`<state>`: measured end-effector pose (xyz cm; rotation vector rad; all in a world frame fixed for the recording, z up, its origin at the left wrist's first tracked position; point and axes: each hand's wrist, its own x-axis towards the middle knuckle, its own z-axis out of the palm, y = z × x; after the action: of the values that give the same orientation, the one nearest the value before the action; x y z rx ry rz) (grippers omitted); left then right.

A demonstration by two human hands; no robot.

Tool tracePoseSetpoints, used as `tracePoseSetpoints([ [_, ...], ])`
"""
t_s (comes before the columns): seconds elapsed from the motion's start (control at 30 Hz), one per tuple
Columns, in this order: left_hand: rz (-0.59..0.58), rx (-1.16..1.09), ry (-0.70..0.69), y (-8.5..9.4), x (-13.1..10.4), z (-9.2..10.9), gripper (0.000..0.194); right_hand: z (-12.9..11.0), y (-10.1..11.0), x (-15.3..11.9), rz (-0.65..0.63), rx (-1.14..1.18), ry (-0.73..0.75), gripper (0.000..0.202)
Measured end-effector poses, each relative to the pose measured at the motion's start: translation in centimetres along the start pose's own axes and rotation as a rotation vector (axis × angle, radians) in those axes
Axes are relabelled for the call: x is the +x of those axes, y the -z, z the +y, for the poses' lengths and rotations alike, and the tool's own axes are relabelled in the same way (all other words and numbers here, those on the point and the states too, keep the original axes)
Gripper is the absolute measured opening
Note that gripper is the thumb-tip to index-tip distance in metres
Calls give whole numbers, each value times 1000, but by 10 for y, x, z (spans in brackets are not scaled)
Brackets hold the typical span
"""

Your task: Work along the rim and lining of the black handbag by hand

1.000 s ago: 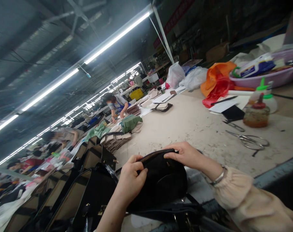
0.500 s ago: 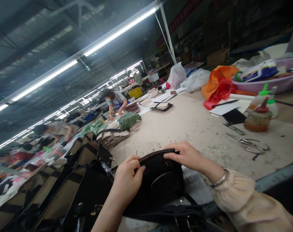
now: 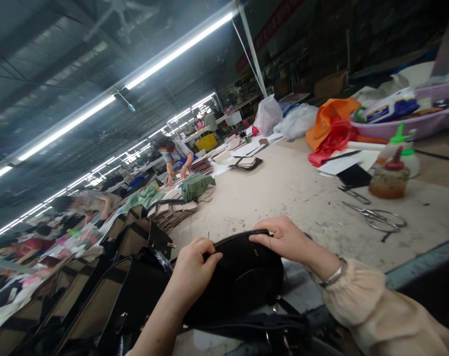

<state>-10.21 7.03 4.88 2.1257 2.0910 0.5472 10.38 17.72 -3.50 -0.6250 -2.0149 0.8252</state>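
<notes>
A black handbag (image 3: 243, 277) stands at the near edge of the table, its top rim pinched from both sides. My left hand (image 3: 195, 264) is closed on the rim's left end, thumb on the near face. At the right end, my right hand (image 3: 284, 238) grips the same rim between thumb and fingers, with a metal bracelet on that wrist. The front of the bag carries a curved flap or pocket outline. Straps with metal fittings (image 3: 275, 307) hang below, and another dark bag part (image 3: 246, 326) lies closest to me. What is inside the bag is hidden.
Several black bags with tan linings (image 3: 109, 287) crowd the left side. Scissors (image 3: 382, 217), snips (image 3: 354, 195), a glue bottle (image 3: 389, 179) and a purple basin (image 3: 406, 123) lie right. Stacked brown pieces (image 3: 172, 213) and green cloth (image 3: 197, 185) are farther left; a co-worker (image 3: 176, 155) stands beyond.
The bag's rim has tilted, so less of the brown edge or lining shows between my hands. Both hands keep their hold. The view has shifted slightly.
</notes>
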Motion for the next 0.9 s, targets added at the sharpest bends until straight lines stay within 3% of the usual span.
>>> tracePoseSetpoints([
  [0.03, 0, 4, -24, 2, 1, 3, 5, 1, 0, 0, 0, -1, -7, 20],
  [0.13, 102, -36, -191, 3, 4, 18, 22, 3, 0, -1, 0, -25, -23, 23],
  [0.2, 159, -72, -310, 0, 8, 31, 21, 3, -1, -1, -1, -45, -24, 24],
  [0.3, 133, -126, -372, -9, 20, 48, 14, 3, -2, -2, 5, -57, 5, 24],
  [0.43, 14, -167, -222, -23, 39, 56, 7, 3, -4, -4, 15, -57, 27, 27],
  [0.6, -146, -310, -5, -35, 51, 50, 8, 2, -6, -5, 20, -92, 18, 17],
  [0.8, -257, -464, 56, -32, 53, 43, 3, -1, -4, -5, 9, -34, 27, 20],
  [0.9, -263, -476, 28, -31, 50, 40, 11, -1, -4, -5, -1, -34, 0, 22],
])
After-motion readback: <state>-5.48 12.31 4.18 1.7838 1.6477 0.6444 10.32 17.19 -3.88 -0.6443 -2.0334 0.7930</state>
